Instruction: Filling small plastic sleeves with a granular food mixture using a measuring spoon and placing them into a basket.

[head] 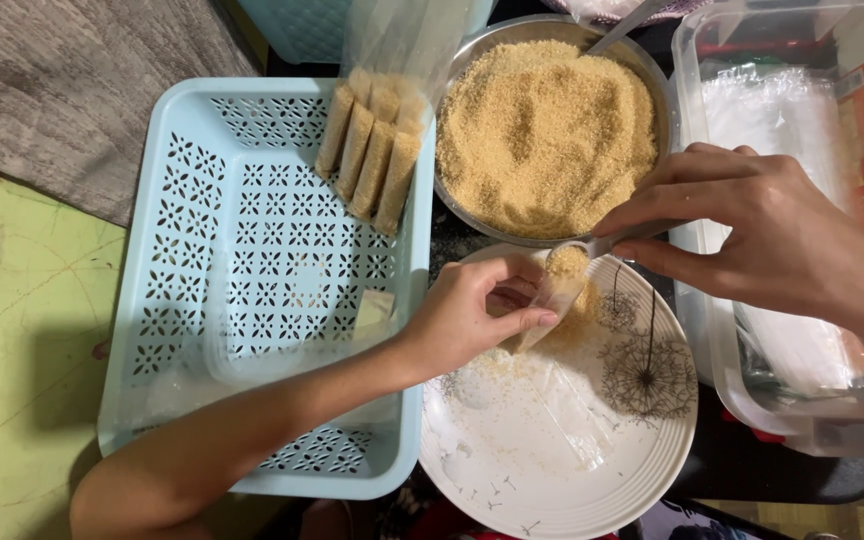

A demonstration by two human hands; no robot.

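Note:
My left hand (477, 315) holds a small clear plastic bag (552, 305) upright over a white plate (542, 470) with a dandelion print. My right hand (752, 235) holds a small spoon (592, 250) heaped with brown sugar and tips it into the bag's mouth. The bag is partly filled with sugar. Behind the hands stands a metal bowl (452, 120) full of brown sugar (547, 130). Loose grains lie scattered on the plate.
A light blue perforated basket (182, 250) on the left holds several filled narrow sugar bags (367, 150) at its far edge. A clear plastic tub (802, 420) with plastic bags stands on the right. A second utensil handle (627, 25) sticks out of the bowl. Green floor lies at far left.

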